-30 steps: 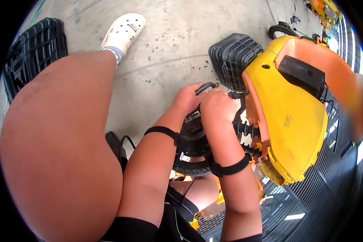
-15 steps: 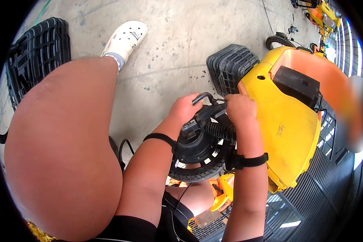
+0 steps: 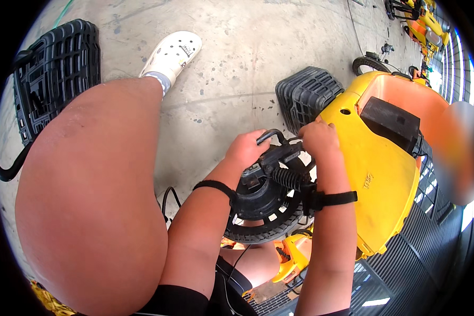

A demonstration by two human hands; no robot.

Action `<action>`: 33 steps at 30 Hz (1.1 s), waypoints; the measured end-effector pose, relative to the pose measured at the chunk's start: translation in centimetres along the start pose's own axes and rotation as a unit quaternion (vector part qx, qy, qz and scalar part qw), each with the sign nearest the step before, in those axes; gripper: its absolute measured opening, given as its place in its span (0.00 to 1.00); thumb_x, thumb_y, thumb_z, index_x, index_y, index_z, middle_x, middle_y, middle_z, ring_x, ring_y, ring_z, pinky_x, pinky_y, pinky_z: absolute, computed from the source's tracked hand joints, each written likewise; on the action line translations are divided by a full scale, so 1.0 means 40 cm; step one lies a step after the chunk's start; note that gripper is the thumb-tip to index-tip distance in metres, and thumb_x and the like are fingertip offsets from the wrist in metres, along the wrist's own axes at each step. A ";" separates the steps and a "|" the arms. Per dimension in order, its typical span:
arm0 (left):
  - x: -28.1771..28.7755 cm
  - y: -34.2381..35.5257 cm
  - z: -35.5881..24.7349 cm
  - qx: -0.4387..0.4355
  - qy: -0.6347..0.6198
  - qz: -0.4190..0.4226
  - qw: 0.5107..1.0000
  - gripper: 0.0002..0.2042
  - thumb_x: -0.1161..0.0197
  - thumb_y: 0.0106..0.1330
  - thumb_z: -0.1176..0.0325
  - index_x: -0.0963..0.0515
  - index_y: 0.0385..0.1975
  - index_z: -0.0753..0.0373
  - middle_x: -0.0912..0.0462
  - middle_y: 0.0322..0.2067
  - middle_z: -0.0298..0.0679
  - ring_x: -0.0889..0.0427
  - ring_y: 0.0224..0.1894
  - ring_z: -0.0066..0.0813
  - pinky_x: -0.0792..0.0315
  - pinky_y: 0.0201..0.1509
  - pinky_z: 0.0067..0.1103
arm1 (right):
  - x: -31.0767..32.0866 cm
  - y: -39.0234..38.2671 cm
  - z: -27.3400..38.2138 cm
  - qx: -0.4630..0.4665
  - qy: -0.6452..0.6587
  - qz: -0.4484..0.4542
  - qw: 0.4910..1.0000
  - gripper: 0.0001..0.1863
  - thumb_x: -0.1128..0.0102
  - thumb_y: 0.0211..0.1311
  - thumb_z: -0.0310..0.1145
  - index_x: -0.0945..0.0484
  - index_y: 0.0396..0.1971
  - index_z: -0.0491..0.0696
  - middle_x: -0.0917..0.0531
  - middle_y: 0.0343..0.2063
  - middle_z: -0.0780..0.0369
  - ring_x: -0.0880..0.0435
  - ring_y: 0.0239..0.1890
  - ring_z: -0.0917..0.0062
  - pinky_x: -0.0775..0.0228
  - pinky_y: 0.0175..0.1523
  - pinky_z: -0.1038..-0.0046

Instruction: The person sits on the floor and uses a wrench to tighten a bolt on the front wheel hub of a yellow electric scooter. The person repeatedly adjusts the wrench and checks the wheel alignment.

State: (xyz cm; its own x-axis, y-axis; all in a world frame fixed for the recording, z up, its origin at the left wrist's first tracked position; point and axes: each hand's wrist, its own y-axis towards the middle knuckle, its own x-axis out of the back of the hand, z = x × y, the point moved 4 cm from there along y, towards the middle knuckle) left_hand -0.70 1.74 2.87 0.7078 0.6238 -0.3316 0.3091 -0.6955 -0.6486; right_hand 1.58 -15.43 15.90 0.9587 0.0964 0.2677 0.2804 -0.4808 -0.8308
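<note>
My left hand is closed round one end of a black curved bar on top of a wheel assembly. My right hand is closed at the bar's other side; what its fingers hold is hidden. Below both hands is the black wheel, with a treaded tyre and a large round hub. A coil-spring shock absorber crosses it toward my right wrist. Just right of my right hand lies the yellow body of a scooter-like vehicle, with an orange inner shell and a dark box inside.
A black ribbed crate-like part sits on the concrete floor beyond my hands. Another black slotted part lies at far left. More yellow vehicles stand at upper right. A smaller yellow-orange body shows below the wheel.
The whole view has shifted, so things appear slightly right and lower. My hands stay at the same spots on the wheel assembly, with the right fingers a little differently posed.
</note>
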 end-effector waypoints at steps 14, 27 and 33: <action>0.010 -0.004 -0.013 0.003 0.037 -0.003 0.999 0.17 0.35 0.66 0.58 0.19 0.52 0.58 0.14 0.35 0.48 0.16 0.34 0.38 0.23 0.43 0.27 | -0.080 -0.152 0.345 -0.262 -0.092 -0.134 0.951 0.18 0.48 0.64 0.36 0.21 0.42 0.35 0.18 0.28 0.61 0.15 0.25 0.80 0.26 0.24 0.76; 0.010 -0.012 -0.020 0.032 0.015 0.022 0.999 0.14 0.36 0.67 0.60 0.18 0.50 0.55 0.15 0.34 0.46 0.18 0.35 0.37 0.25 0.45 0.28 | 0.065 -0.132 0.138 -0.121 0.020 -0.103 0.987 0.12 0.48 0.67 0.37 0.18 0.35 0.47 0.12 0.32 0.59 0.10 0.35 0.67 0.19 0.39 0.67; 0.007 -0.006 -0.009 0.007 0.006 0.009 1.000 0.16 0.36 0.67 0.60 0.19 0.52 0.55 0.15 0.35 0.45 0.18 0.35 0.36 0.25 0.46 0.27 | 0.023 -0.071 -0.020 -0.023 0.072 -0.136 0.988 0.06 0.41 0.62 0.36 0.14 0.32 0.57 0.14 0.29 0.60 0.15 0.36 0.62 0.27 0.44 0.59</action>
State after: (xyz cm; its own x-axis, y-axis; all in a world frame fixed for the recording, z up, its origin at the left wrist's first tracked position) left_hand -0.36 1.96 3.17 0.7209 0.6068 -0.3348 0.2876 -0.7015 -0.6520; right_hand 1.60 -14.68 18.91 0.8308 0.1032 0.5469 0.5202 -0.4932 -0.6972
